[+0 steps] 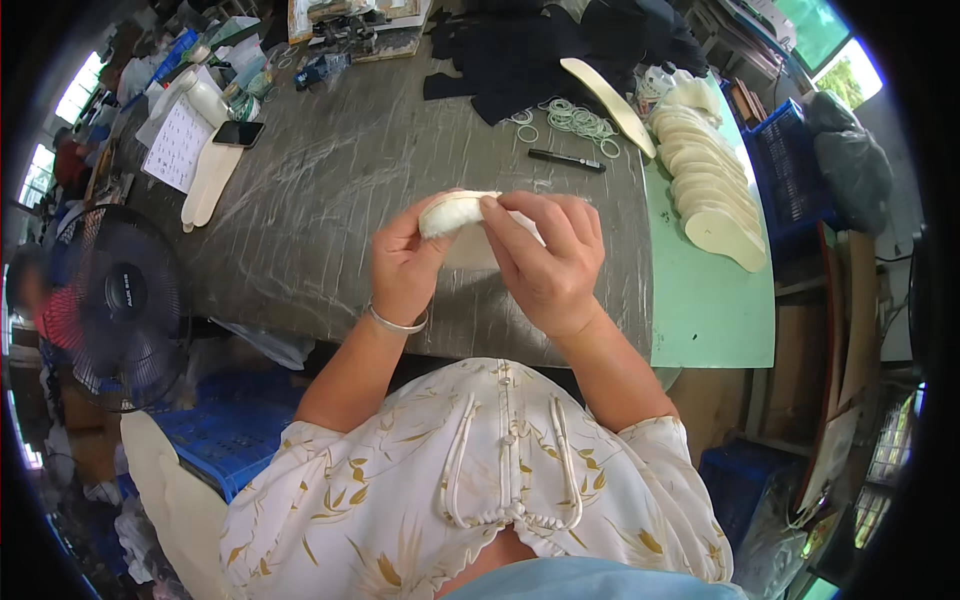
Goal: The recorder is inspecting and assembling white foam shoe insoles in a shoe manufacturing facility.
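Inside the worktop's [300, 250] near edge, left hand [402, 255] and right hand [552, 258] pinch a curved, white, padded piece [452, 215] we judge unfinished.

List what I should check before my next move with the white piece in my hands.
1. Grip on the white curved piece: ok; the left hand holds one end and the right hand pinches it further along.
2. Underside of that piece: cannot tell; it faces away from view.
3. Black marker out of the hands' way: ok; it lies on the table beyond the right hand.
4. Pale green rubber bands all in one heap: not ok; a few rings lie beside it.
5. Cream insoles in their row: ok; they overlap along the green board at right.
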Demonstrator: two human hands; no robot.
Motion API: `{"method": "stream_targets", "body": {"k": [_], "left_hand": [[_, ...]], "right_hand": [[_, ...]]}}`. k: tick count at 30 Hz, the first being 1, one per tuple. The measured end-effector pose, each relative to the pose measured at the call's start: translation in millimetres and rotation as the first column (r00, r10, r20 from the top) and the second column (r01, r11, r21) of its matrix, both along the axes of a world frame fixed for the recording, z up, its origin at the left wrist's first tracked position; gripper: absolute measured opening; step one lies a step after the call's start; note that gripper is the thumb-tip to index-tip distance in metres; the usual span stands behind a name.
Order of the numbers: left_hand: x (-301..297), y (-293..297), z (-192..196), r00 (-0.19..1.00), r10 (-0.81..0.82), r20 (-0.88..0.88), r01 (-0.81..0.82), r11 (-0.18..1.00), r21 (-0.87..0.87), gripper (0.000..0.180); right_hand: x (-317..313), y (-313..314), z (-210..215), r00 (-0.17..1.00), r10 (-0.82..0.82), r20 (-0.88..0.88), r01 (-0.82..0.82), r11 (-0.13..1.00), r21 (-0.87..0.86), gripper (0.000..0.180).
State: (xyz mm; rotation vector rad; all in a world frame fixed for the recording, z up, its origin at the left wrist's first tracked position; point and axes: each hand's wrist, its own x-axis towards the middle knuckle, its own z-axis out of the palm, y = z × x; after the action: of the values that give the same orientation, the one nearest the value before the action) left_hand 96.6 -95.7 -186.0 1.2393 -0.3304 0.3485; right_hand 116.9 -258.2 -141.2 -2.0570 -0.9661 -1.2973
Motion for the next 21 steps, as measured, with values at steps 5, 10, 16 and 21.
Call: {"method": "stream_targets", "body": {"k": [5, 10, 16, 21], "left_hand": [[-3, -22, 12, 0.983, 0.112, -0.147, -0.118, 0.993, -0.027, 0.024], [-1, -32, 20, 0.964, 0.163, -0.208, -0.172, 0.985, -0.026, 0.019], [11, -43, 12, 0.947, 0.225, -0.23, -0.234, 0.972, -0.011, 0.017], [16, -38, 16, 0.956, 0.194, -0.22, -0.2, 0.98, -0.004, 0.019]], "right_hand": [[3, 0, 2, 0.998, -0.01, 0.065, 0.01, 1.0, 0.004, 0.031], [-3, 7, 7, 0.998, 0.042, -0.049, -0.039, 0.998, 0.058, 0.025], [2, 6, 6, 0.999, -0.02, -0.047, 0.023, 0.998, 0.06, 0.023], [16, 5, 12, 0.897, 0.125, -0.423, -0.035, 0.976, 0.213, 0.02]]}}
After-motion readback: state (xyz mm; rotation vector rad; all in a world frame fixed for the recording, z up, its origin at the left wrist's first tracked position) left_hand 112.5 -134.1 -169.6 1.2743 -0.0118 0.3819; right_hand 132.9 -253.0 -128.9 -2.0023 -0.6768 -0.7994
